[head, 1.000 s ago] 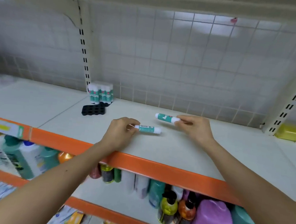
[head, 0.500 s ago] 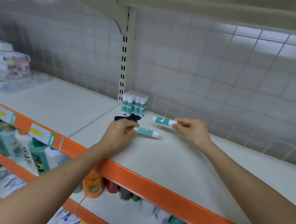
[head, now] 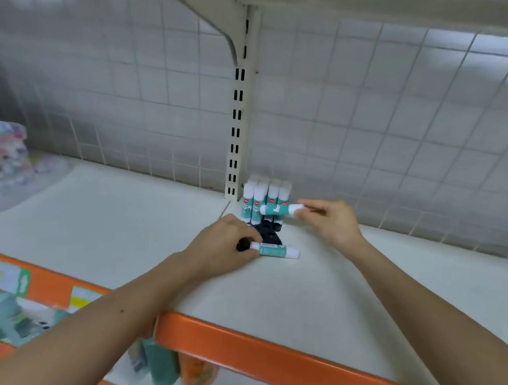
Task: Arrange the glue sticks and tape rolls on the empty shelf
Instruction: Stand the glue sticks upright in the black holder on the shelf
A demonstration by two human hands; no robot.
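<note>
- The shelf (head: 267,302) shows its orange front rail (head: 263,345) nearest.
- The left hand (head: 223,245) has its grip curled round one end of a near glue stick (head: 275,251). The stick lies level at the front edge of the black tray (head: 269,232), closer to the tray than half a second ago.
- The right hand (head: 330,221) pinches the cap end of a raised glue stick (head: 279,209). It now crosses in front of the standing glue sticks (head: 258,202); earlier it hung to their right.
- These stand upright at the tray's back, beside the slotted post (head: 237,128).

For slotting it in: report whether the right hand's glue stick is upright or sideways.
Sideways: the right hand holds the glue stick roughly level, in front of the standing sticks.
</note>
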